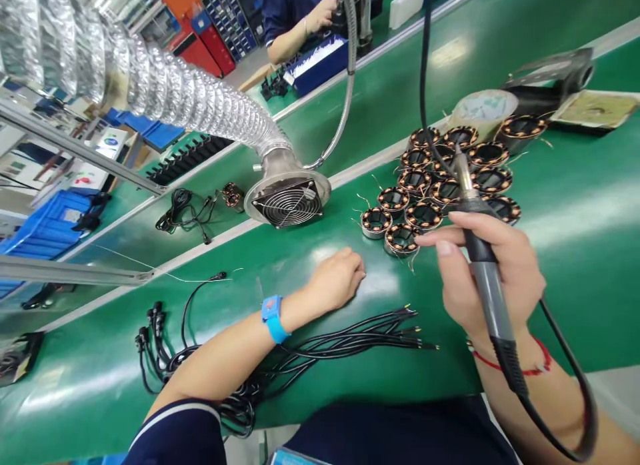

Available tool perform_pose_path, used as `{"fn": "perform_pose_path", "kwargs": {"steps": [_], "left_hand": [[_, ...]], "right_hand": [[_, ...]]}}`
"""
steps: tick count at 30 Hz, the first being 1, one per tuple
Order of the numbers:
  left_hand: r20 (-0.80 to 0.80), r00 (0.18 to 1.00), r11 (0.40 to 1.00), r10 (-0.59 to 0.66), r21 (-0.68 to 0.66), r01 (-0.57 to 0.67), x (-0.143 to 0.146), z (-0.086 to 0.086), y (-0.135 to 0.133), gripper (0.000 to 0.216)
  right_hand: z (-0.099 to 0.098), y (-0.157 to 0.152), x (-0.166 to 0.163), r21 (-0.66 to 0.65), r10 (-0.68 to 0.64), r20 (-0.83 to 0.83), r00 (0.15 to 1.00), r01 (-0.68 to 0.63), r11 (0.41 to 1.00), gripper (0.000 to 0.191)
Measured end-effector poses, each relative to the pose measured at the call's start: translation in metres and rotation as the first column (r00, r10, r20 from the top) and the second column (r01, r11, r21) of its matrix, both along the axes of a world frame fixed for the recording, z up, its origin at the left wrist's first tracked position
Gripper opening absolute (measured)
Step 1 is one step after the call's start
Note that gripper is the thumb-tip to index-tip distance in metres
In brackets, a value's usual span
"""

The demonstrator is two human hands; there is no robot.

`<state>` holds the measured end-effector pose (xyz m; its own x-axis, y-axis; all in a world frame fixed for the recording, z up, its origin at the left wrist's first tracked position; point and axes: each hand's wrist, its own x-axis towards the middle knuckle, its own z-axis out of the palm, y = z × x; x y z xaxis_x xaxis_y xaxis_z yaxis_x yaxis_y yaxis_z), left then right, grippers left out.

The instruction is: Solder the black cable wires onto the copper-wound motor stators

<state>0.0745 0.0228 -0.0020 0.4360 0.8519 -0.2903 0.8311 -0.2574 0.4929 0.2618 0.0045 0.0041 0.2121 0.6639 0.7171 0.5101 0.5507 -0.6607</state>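
Note:
My right hand (493, 278) is wrapped round the grey and black handle of a soldering iron (487, 285). The iron's metal tip points away from me, over a group of motor stators (424, 215) with copper windings and loose wire ends. One finger of that hand reaches the right edge of the nearest stator (401, 239); whether it presses on it I cannot tell. My left hand (337, 278) rests in a loose fist on the green bench, left of the stators, with nothing seen in it. Below it lies a bundle of black cables (345, 341) with stripped, coloured ends.
A fume extractor hood (290, 198) on a silver duct (200, 98) hangs ahead of my left hand. Behind the stators stand a tape roll (483, 108) and a shallow tray (595, 111). Across the bench a co-worker's hand (320, 17) is near a blue box (320, 65).

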Motion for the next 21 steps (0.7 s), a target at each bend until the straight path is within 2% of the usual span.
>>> {"fn": "perform_pose_path", "kwargs": {"steps": [4,10,15,21], "left_hand": [[0.145,0.979,0.985,0.143,0.077,-0.156,0.01,0.009,0.014,0.009],[0.252,0.96,0.949,0.122,0.254,-0.188,0.029,0.002,0.027,0.01],[0.306,0.936,0.933,0.176,0.25,-0.258,0.035,-0.005,0.028,0.013],[0.342,0.923,0.921,0.175,0.274,-0.276,0.034,-0.006,0.027,0.013]], "right_hand": [[0.004,-0.004,0.003,0.021,0.053,-0.05,0.997,-0.052,0.998,0.035],[0.007,-0.007,0.006,0.03,0.074,-0.037,0.997,-0.073,0.997,0.037],[0.011,-0.01,0.008,-0.052,0.013,-0.006,1.0,-0.014,0.999,0.034],[0.013,-0.01,0.01,-0.047,0.065,0.005,0.998,-0.065,0.997,0.037]]}}
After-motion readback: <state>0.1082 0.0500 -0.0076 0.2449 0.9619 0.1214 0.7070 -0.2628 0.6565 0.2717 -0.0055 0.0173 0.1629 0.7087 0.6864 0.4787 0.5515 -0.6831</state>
